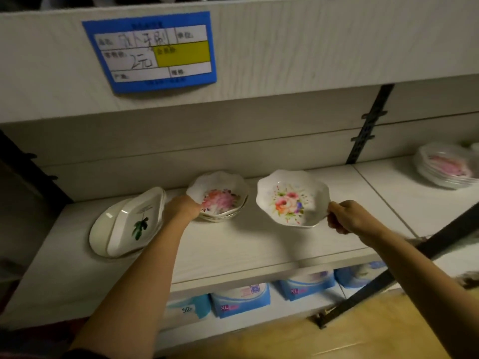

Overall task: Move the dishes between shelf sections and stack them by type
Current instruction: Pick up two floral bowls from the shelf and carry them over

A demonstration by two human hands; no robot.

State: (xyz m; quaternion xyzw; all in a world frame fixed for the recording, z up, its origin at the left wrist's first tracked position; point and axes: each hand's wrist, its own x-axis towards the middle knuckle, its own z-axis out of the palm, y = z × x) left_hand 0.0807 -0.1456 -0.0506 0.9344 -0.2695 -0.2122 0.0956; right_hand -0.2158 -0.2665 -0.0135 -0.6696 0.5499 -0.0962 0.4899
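Down low, blue packs (241,296) sit on the bottom tier. Up to the action: the right hand (342,216) has its fingers curled tight on the rim of a floral dish (293,198), which looks lifted just off the shelf (259,244) and tipped toward us. It's white and wavy-edged, with a pink and orange bouquet in the well (glossy, so likely slippery).

The left hand (181,207) is against the stack of scalloped bowls (220,198) just beside it. Its fingers are hidden at the rim, so gripping or merely steadying, I can't tell.

Further left lie the green-leaf dishes (127,224), nested and leaning. Far right, in the next section, there's a pink-patterned stack (445,167).

My read: sorting is partly done, with three piles formed. This dish has yet to land, and the bowl stack looks like its match.
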